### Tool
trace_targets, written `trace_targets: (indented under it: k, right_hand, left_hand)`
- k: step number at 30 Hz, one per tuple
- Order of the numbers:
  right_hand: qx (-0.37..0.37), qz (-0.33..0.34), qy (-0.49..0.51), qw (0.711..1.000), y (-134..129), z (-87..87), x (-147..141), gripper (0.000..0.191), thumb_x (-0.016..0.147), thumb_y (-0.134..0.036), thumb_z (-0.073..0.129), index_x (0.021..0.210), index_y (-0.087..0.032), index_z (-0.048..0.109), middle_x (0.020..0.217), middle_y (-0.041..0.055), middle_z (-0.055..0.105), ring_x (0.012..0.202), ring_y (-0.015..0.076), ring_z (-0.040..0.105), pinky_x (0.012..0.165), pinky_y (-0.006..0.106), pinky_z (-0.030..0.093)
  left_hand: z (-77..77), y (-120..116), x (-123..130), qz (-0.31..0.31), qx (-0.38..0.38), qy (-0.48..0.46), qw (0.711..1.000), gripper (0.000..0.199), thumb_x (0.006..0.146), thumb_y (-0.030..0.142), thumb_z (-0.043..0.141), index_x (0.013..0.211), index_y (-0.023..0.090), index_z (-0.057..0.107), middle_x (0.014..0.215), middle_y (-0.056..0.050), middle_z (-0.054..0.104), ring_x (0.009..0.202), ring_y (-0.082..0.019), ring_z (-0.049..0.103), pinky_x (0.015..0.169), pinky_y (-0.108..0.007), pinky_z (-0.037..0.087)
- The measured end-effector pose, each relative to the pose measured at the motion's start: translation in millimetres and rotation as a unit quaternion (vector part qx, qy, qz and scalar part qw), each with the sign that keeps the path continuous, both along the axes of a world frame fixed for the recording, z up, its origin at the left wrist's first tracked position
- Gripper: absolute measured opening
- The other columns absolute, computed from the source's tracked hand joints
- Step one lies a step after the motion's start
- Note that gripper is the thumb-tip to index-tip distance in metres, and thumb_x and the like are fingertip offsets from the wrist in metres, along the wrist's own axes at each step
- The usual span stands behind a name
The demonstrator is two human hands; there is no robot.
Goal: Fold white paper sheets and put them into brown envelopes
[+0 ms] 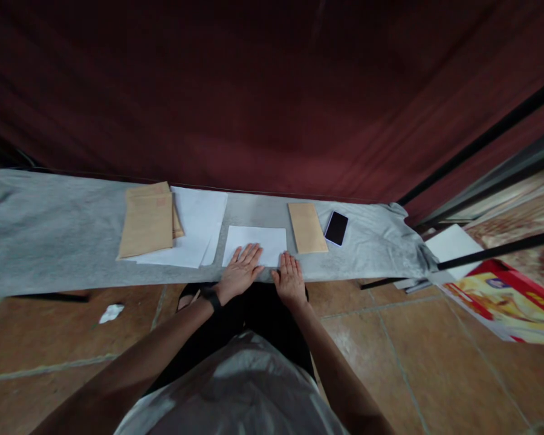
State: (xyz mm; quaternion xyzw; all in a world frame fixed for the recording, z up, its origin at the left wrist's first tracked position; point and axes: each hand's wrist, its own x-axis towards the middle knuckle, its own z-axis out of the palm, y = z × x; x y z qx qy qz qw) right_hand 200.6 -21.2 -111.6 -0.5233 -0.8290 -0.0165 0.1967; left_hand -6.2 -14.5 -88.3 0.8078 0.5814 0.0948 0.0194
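Observation:
A white sheet of paper [254, 237], perhaps folded, lies flat on the grey cloth in front of me. My left hand [242, 269] rests on its near left part, palm down with the fingers stretched out. At the near right corner of the paper is my right hand [291, 278], also flat, its fingers extended over the edge. Neither hand grips anything. Right of the paper lies a brown envelope [307, 227]. To the left, several brown envelopes [147, 225] are stacked on loose white sheets [199, 220].
The narrow table has a grey cloth [72, 235]. A phone [336, 228] lies right of the single envelope. Behind hangs a dark red curtain [263, 121]. A red and yellow box [508, 299] stands at the right; crumpled white paper [111, 313] lies on the tiled floor.

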Motion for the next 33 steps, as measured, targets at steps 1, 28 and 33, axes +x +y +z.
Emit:
trace_targets:
  k: [1,28,33]
  right_hand:
    - [-0.003,-0.003,-0.001,1.000,-0.4,0.0,-0.3,0.063,0.105,-0.042,0.037,0.154,-0.002,0.032,0.154,0.0243,0.042,0.146,0.0322,0.037,0.117,0.053,0.033]
    - [-0.005,0.006,0.004,1.000,-10.3,7.2,-9.8,0.057,0.106,-0.038,0.038,0.154,-0.007,0.035,0.156,0.0191,0.042,0.145,0.0285,0.039,0.118,0.049,0.033]
    - [-0.012,0.002,-0.002,1.000,-14.3,4.9,-4.1,0.058,0.105,-0.037,0.039,0.155,-0.008,0.034,0.157,0.0199,0.040,0.145,0.0294,0.039,0.118,0.051,0.032]
  left_hand:
    - [-0.6,-7.1,-2.8,-0.005,0.001,0.001,1.000,0.059,0.104,0.044,0.028,0.155,0.015,0.036,0.163,-0.009,0.031,0.154,-0.024,0.020,0.126,-0.050,0.015]
    - [-0.1,-48.9,-45.6,0.026,0.038,0.010,0.999,0.063,0.103,0.045,0.035,0.152,0.006,0.038,0.160,-0.020,0.033,0.151,-0.029,0.027,0.122,-0.046,0.029]
    - [0.8,-48.8,-36.7,0.031,0.048,0.009,0.998,0.059,0.100,0.045,0.046,0.153,0.017,0.042,0.162,-0.019,0.030,0.151,-0.034,0.026,0.122,-0.051,0.027]
